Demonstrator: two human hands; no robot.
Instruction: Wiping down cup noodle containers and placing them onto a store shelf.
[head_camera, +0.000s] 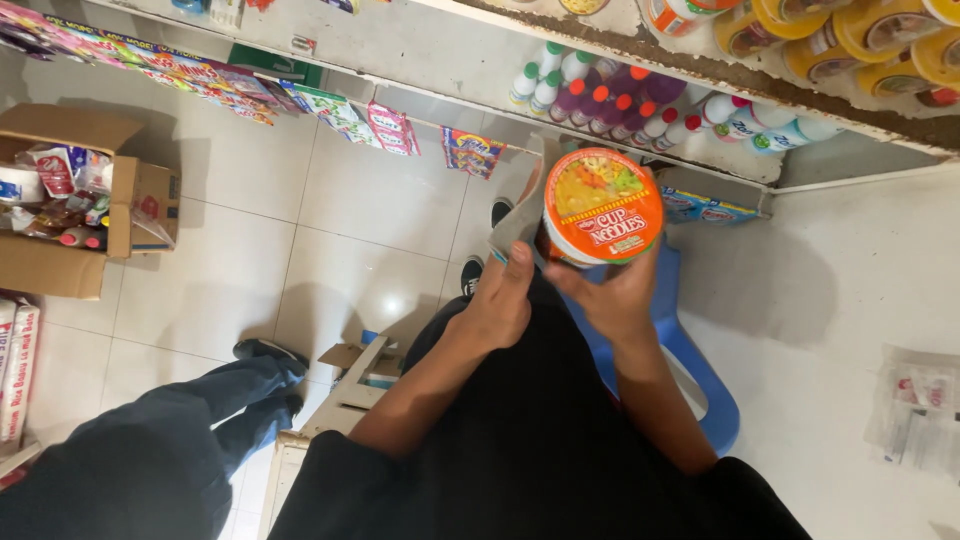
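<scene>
An orange and white instant noodle cup (602, 205), with a picture of noodles on its lid, is held up in front of me. My right hand (612, 296) grips it from below and behind. My left hand (497, 305) holds a grey cloth (520, 220) against the cup's left side, thumb pointing up at the rim. I am dressed in black, and a blue plastic stool (692, 352) shows under me.
The shelf ahead holds small white and purple bottles (640, 105) and yellow-lidded cups (870, 35). An open cardboard box (60, 270) of snack packets sits at the left. Another person's blue-jeaned leg (180, 420) stands lower left. A small open carton (352, 385) lies by my knee, and a plastic packet (920, 410) lies to the right.
</scene>
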